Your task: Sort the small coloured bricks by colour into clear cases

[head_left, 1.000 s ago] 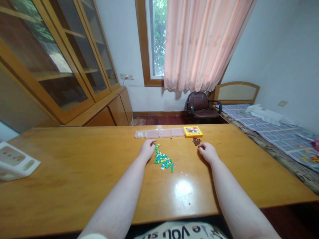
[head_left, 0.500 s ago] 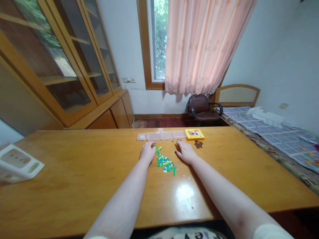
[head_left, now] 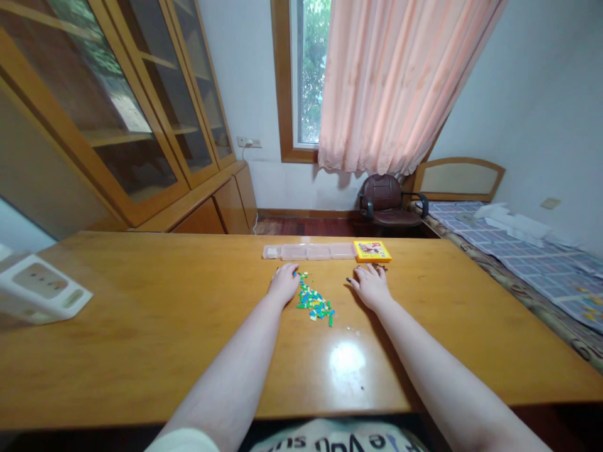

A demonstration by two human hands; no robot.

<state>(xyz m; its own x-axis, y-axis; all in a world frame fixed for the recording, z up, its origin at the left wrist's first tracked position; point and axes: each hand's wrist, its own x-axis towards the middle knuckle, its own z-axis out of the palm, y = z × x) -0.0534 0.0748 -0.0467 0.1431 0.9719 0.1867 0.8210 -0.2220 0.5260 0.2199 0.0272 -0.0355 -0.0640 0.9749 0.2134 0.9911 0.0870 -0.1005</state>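
**Resting both hands on the table, one on each side of the bricks**

Your left hand [head_left: 284,284] lies palm down, its fingers curled loosely, and the fingertips touch the far end of the pile of small bricks [head_left: 314,302]. I cannot tell whether a brick is pinched under those fingers. Your right hand [head_left: 372,286] is flat on the wood with its fingers spread and has hold of nothing. It sits just to the right of the pile, apart from it.

The pile itself, green, blue, yellow and white, runs as a loose streak between your two hands, slanting toward you and to the right. It lies on the wooden table [head_left: 141,326], about midway across.

Just past your right fingertips sits a flat yellow box [head_left: 372,251]. To its left, end to end with it, a long clear tray [head_left: 308,252] with several compartments lies along the far edge. Well off to your left, a white box [head_left: 40,292] rests near the table's left end.

Beyond the table a brown chair [head_left: 387,202] stands under a pink curtain [head_left: 391,81], a window [head_left: 313,69] is beside it, a glass-fronted cabinet [head_left: 117,113] lines the left wall, and a bed [head_left: 532,263] runs along the right.
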